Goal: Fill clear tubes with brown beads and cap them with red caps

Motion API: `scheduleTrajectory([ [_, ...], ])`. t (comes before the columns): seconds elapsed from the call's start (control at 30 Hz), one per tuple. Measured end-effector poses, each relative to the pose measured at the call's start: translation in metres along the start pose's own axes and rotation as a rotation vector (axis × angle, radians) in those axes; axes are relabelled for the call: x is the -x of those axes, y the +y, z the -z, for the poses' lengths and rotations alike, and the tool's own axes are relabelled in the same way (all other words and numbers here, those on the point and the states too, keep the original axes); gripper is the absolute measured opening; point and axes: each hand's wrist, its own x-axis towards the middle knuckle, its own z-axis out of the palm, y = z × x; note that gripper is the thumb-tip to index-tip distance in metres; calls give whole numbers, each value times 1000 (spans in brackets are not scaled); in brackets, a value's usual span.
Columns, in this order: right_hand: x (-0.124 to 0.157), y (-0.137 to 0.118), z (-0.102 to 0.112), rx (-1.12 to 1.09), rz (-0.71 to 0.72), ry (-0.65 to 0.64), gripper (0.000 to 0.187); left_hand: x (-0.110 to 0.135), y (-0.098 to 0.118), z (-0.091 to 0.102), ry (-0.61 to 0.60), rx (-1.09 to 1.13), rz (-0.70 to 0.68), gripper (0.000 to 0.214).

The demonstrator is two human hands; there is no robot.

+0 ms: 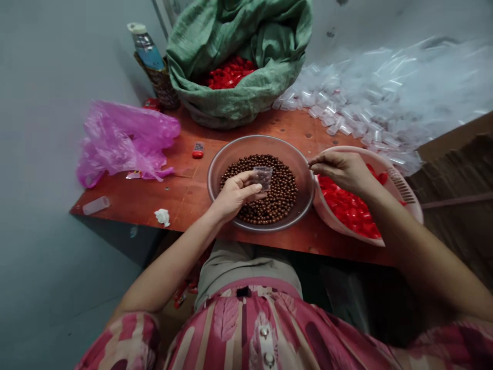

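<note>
The left hand (235, 196) pinched a clear plastic container (263, 178) above brown balls (283, 199); seemingly light, stiff and slick, it suited a side-wall grip. The right hand (343, 168) was bunched, any contents unclear.

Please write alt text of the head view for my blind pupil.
A person's left hand holds a small clear container over a basin of brown beads; the right hand is near the basin's rim. A pink basket of red pieces sits at right, with a green sack and heaped clear containers behind.
</note>
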Motion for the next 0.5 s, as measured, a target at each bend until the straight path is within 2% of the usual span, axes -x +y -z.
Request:
scheduleTrajectory([
  [0.1, 9, 18, 17, 211, -18, -29, 12, -1, -3, -1, 38, -41, 10, 41],
  [0.17, 10, 17, 14, 250, 10, -89, 13, -2, -5, -2, 57, -71, 13, 40],
  [0.27, 0, -2, -12, 378, 117, -220, 18, -4, -8, -2, 99, -125, -35, 41],
  [0.4, -18, -33, -61, 773, 163, -647, 19, -2, -11, 1, 143, -175, -48, 42],
  [0.5, -28, -39, -81, 855, 214, -735, 26, -1, -13, 5, 129, -211, -39, 43],
])
